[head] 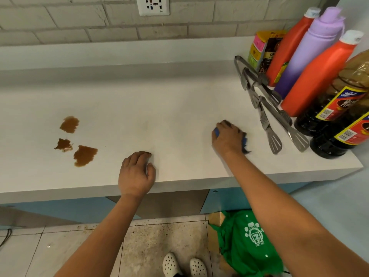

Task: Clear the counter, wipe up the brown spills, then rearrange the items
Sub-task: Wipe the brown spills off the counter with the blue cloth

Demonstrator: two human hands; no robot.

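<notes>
The middle of the counter [179, 108] is bare, so the clearing part looks done. The bottles and tongs are all pushed to the far right end of the counter.

The wiping has only started. The right hand [227, 137] presses down on a blue cloth [244, 143], with the fingers curled over it and holding it tight. It is on the right part of the counter, just beside the tongs [267, 124]. No brown shows on the counter around the cloth.

Three brown spills [76, 140] sit on the left part of the counter, well apart from the cloth. They look wet and untouched, so they are still left to wipe.

The left hand [136, 172] rests on the front edge of the counter, between the spills and the cloth. Its fingers are loose and hold nothing.

The red bottles [317, 76], the purple bottle [311, 50] and the dark bottles [335, 116] stand close together. Putting them back in place looks like the last job.
</notes>
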